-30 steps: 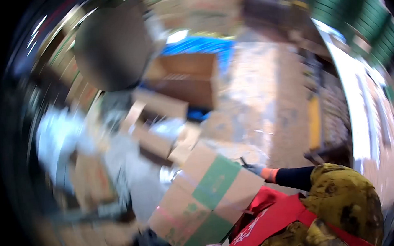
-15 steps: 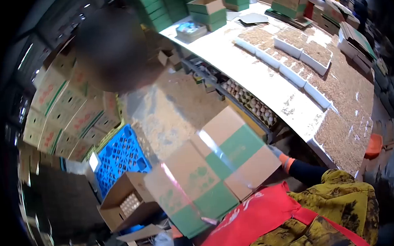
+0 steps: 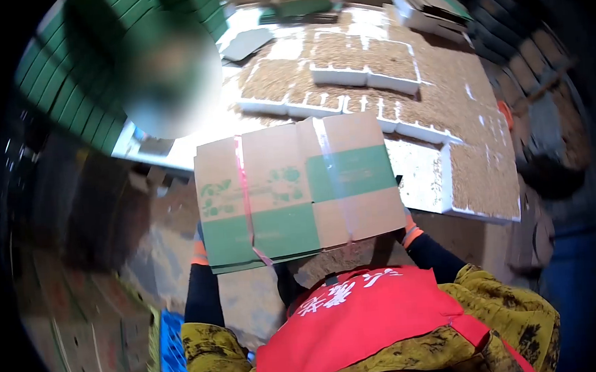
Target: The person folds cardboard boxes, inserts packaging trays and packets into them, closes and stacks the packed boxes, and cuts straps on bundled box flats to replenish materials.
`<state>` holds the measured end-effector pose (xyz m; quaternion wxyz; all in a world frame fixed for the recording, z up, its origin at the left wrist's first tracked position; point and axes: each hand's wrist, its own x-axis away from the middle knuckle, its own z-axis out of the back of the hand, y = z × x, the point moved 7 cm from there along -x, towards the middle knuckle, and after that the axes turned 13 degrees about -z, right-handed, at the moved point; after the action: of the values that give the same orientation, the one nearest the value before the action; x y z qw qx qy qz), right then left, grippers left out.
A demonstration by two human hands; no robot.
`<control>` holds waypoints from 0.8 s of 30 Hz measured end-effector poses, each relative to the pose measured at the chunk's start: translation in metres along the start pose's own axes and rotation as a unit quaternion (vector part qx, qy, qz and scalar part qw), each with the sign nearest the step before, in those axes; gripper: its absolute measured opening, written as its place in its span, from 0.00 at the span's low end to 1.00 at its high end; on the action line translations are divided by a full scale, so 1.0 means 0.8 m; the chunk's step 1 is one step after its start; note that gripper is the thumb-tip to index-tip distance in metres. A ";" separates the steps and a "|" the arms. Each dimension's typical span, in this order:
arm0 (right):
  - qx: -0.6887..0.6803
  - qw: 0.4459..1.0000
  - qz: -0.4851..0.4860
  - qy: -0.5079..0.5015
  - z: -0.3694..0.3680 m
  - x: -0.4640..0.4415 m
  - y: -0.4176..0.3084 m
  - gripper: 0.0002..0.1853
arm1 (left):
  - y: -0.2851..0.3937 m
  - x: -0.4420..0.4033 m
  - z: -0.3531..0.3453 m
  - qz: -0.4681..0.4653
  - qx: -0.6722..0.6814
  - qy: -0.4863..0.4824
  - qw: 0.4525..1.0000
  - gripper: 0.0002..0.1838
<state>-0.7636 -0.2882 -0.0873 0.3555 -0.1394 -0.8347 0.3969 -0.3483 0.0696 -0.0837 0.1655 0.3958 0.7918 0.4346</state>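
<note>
In front of my chest I carry a bundle of flat cardboard cartons (image 3: 257, 189), brown with green panels and printed leaves. A pink strap and a clear strap run across it. My left hand (image 3: 199, 236), in a glove with an orange cuff, grips its left edge. At the lower right edge my right hand (image 3: 409, 221), gloved likewise, holds on. The fingers of both hands are mostly hidden behind the cardboard. The bundle's far edge overlaps the near side of a white table (image 3: 410, 161) in my view.
White trays (image 3: 339, 76) stand among brown husk-like bedding (image 3: 481, 180) on the table. Green cartons (image 3: 63, 85) are stacked at the left, and flattened cartons (image 3: 430, 0) lie far right. A blue pallet (image 3: 173, 350) and brown boxes (image 3: 87, 332) sit on the lower left.
My view and body have turned right toward the table. The carton bundle, still in both hands, is now level and beside the table's edge; the pallet has shifted to the lower left.
</note>
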 end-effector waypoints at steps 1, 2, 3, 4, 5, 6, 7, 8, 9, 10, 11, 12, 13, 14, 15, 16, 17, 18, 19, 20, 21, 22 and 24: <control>-0.005 0.999 0.020 0.026 -0.014 0.001 0.006 0.18 | 0.011 -0.041 -0.005 0.052 0.098 0.056 0.992 0.16; -0.011 0.998 0.039 0.052 -0.032 -0.001 0.012 0.18 | 0.020 -0.090 0.001 0.053 0.038 0.015 0.998 0.16; -0.020 0.995 0.058 0.082 -0.050 -0.008 0.019 0.18 | 0.031 -0.138 0.013 0.053 -0.021 -0.027 0.998 0.16; -0.021 0.990 0.078 0.112 -0.071 -0.014 0.024 0.18 | 0.044 -0.182 0.030 0.051 -0.078 -0.066 0.993 0.16; -0.125 0.982 0.061 0.126 -0.095 -0.021 0.029 0.18 | 0.056 -0.227 0.046 0.043 -0.132 -0.104 0.985 0.17; -0.224 0.965 0.047 0.132 -0.115 -0.034 0.032 0.18 | 0.066 -0.269 0.060 0.030 -0.182 -0.139 0.973 0.17; -0.143 0.972 0.088 0.166 -0.116 -0.052 0.042 0.18 | 0.070 -0.302 0.073 0.015 -0.229 -0.169 0.958 0.17; -0.063 0.968 0.126 0.206 -0.114 -0.070 0.055 0.18 | 0.076 -0.321 0.082 0.003 -0.267 -0.167 0.949 0.17; -0.056 0.968 0.130 0.207 -0.115 -0.084 0.066 0.18 | 0.083 -0.340 0.091 -0.008 -0.304 -0.165 0.938 0.17; -0.121 0.967 0.086 0.208 -0.122 -0.090 0.068 0.18 | 0.089 -0.362 0.105 0.008 -0.445 -0.145 0.884 0.18; -0.190 0.958 0.045 0.213 -0.131 -0.094 0.069 0.18 | 0.099 -0.384 0.117 0.019 -0.576 -0.125 0.807 0.19; -0.137 0.946 0.038 0.291 -0.138 -0.085 0.040 0.18 | 0.116 -0.403 0.124 0.024 -0.694 -0.103 0.713 0.21; -0.081 0.926 0.028 0.366 -0.135 -0.077 0.017 0.18 | 0.143 -0.401 0.101 0.001 -0.598 -0.031 0.801 0.22; -0.182 0.913 0.101 0.351 -0.103 -0.075 0.011 0.19 | 0.172 -0.396 0.075 -0.034 -0.488 0.037 0.872 0.22; -0.134 0.895 0.148 0.398 -0.093 -0.053 -0.027 0.18 | 0.205 -0.403 0.035 -0.189 -0.521 0.003 0.832 0.21; -0.042 0.885 0.172 0.431 -0.101 -0.041 -0.071 0.16 | 0.234 -0.394 -0.014 -0.338 -0.539 -0.029 0.771 0.21; 0.047 0.875 0.156 0.455 -0.158 -0.034 -0.130 0.15 | 0.243 -0.386 -0.073 -0.307 -0.573 -0.082 0.756 0.22; 0.102 0.886 0.180 0.414 -0.197 -0.048 -0.172 0.14 | 0.243 -0.374 -0.131 -0.277 -0.603 -0.135 0.736 0.23; 0.238 0.853 0.176 0.430 -0.228 -0.069 -0.209 0.13 | 0.233 -0.359 -0.174 -0.297 -0.647 -0.171 0.681 0.25; 0.252 0.849 0.262 0.384 -0.243 -0.111 -0.228 0.14 | 0.223 -0.350 -0.206 -0.317 -0.687 -0.205 0.621 0.27; 0.329 0.837 0.190 0.394 -0.272 -0.141 -0.249 0.19 | 0.208 -0.353 -0.216 -0.300 -0.725 -0.193 0.589 0.28; 0.478 0.751 0.144 0.432 -0.318 -0.154 -0.279 0.27 | 0.193 -0.361 -0.215 -0.282 -0.762 -0.180 0.554 0.28; 0.603 0.651 0.098 0.450 -0.320 -0.219 -0.281 0.32 | 0.178 -0.386 -0.196 -0.222 -0.769 -0.151 0.580 0.27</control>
<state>-0.4480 -0.3794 0.1097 0.6522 -0.1370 -0.1299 0.7342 -0.1800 -0.2119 0.0966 0.6169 -0.0083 0.1877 0.7643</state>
